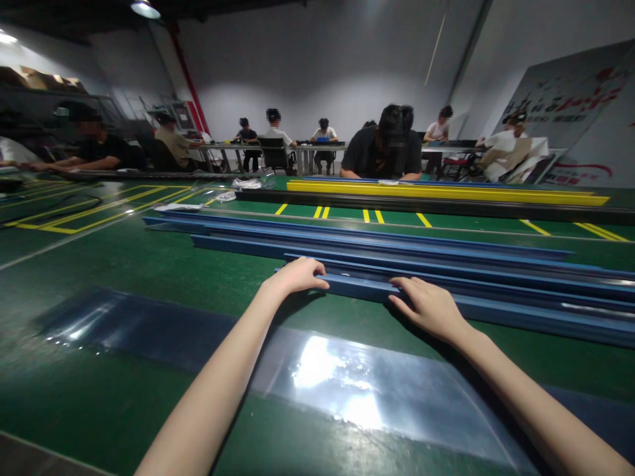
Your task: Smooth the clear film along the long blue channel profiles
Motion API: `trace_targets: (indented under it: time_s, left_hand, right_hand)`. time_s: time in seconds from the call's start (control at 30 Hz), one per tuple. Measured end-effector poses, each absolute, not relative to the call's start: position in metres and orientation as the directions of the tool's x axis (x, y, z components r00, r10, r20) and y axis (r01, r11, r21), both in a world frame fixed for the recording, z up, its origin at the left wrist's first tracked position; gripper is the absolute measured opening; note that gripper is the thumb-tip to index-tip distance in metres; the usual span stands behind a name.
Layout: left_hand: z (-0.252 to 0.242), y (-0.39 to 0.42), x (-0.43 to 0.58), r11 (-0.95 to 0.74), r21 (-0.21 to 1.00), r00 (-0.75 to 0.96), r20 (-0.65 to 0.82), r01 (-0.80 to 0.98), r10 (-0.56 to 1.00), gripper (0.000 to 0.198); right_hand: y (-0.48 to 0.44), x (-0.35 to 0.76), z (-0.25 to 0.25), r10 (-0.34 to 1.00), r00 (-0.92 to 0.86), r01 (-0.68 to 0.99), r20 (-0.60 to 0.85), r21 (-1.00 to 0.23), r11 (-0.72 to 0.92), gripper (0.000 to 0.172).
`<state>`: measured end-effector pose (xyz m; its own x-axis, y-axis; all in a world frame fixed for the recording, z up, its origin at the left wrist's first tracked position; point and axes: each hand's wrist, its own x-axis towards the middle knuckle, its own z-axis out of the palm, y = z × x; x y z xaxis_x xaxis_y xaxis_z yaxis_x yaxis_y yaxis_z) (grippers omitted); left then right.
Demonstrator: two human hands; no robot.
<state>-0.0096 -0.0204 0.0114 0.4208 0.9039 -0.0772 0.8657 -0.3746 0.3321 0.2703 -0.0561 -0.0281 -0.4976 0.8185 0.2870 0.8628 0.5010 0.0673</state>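
My left hand (297,276) is closed around the nearest long blue channel rail (354,287), close to the rail's left end. Farther right, my right hand (431,309) grips the same rail, its fingers over the top edge and its thumb on the near side. This rail rests at the front of several similar blue rails (278,248) lying side by side on the green tabletop (218,291). Nearer to me a long, shiny, clear plastic sleeve (397,377) lies flat beneath my forearms.
Beyond the blue rails lie a black rail (501,208) and a yellow rail (436,193). Crumpled clear plastic (243,186) sits at their left ends. A co-worker (381,149) leans over the far side, and other people sit at tables behind.
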Motion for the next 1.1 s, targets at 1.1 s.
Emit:
trace_targets:
  time_s: [1.1]
  left_hand:
    - [0.026,-0.022,-0.032,-0.218,0.209,0.267,-0.245,0.953,0.932,0.019]
  right_hand:
    - [-0.048,0.186,-0.006,0.875,-0.457,0.877,0.158,-0.080,0.473,0.025]
